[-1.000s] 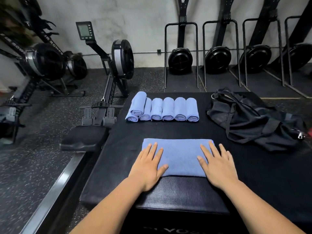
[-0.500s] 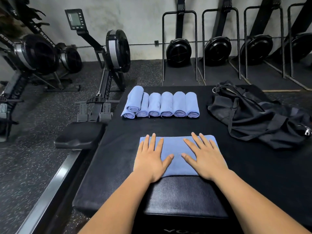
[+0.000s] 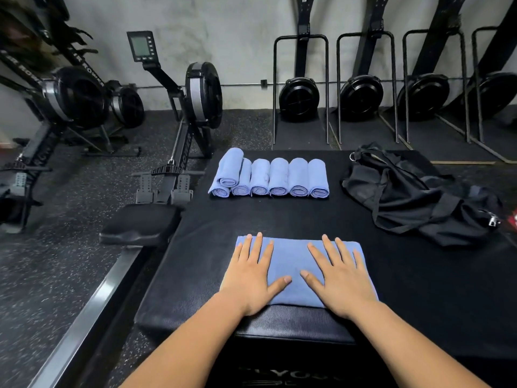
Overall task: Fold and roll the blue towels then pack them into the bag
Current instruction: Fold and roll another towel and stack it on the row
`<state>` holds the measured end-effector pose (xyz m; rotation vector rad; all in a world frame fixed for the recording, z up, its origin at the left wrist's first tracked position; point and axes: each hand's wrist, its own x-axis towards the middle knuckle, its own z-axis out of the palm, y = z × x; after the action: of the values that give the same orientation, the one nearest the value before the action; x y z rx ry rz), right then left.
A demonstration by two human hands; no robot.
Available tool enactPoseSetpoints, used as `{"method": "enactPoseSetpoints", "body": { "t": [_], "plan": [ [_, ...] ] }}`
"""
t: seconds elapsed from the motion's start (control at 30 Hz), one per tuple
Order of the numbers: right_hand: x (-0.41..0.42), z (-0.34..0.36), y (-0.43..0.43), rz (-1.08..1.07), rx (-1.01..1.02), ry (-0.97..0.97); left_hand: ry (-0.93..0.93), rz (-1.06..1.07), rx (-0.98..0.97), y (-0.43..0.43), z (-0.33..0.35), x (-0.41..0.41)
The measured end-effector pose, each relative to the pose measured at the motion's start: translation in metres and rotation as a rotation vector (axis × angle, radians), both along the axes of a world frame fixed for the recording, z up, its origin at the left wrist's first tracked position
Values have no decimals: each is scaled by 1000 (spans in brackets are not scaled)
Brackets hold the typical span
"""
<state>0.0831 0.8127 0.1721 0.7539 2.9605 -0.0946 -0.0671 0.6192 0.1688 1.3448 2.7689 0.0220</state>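
Both hands lie flat, palms down, on the folded blue towel [image 3: 291, 261]. The left grip [image 3: 251, 278] covers its left half and the right grip [image 3: 340, 278] its right half. The fingers are straight and spread apart; they press the cloth and hold nothing. Between the two thumbs a strip of bare cloth shows. The towel is a wide rectangle, soft, with a fine matte nap. It lies on the near part of the counter [image 3: 279, 217], which is black, padded and a little grained, with rounded edges.

I judge that this towel is folded and is now being smoothed; its rolling is not yet begun.

Beyond the fingertips, well apart from both grips, the rolled towels [image 3: 279, 177] lie on the same counter. I count seven: six side by side, touching, and one more on top at the left end. They are tight, even cylinders, and their spiral ends face the person.

Beyond the right grip and further to its right lies the bag [image 3: 405, 197], of thin black fabric, limp and collapsed in folds, with straps and a metal ring. No towel shows in it, so the packing seems all left to do.

Furthest away, rowing machines [image 3: 195, 93] stand on a speckled floor.
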Motion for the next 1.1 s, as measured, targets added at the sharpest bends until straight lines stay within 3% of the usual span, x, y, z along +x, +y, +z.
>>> {"method": "enactPoseSetpoints", "body": {
  "t": [0.13, 0.27, 0.33, 0.43, 0.5, 0.57, 0.7, 0.77, 0.97, 1.1],
  "plan": [
    [-6, 7, -6, 28, 28, -5, 178, -47, 189, -10, 4, 17],
    [-11, 8, -11, 381, -1, 35, 280, -95, 366, -21, -2, 21],
    [-11, 4, -19, 279, -60, 85, 271, -75, 377, -22, -2, 20],
    [-22, 5, -42, -147, -121, 119, 223, -53, 362, -20, -1, 19],
    [-34, 12, -60, -314, -249, 109, 199, -38, 353, -19, -4, 17],
    [-42, 22, -67, -268, -322, 88, 176, -21, 373, -19, -6, 15],
    [-32, 27, -28, 178, -82, 112, 138, 5, 377, -18, -7, 12],
    [-21, 17, -6, 281, -57, 65, 112, 15, 387, -18, -7, 13],
    [-39, -3, -50, -118, -61, 127, 29, -49, 466, -18, -6, 7],
    [-49, -2, -64, -210, -117, 115, -22, -199, 386, -20, -5, 8]
  ]
}}
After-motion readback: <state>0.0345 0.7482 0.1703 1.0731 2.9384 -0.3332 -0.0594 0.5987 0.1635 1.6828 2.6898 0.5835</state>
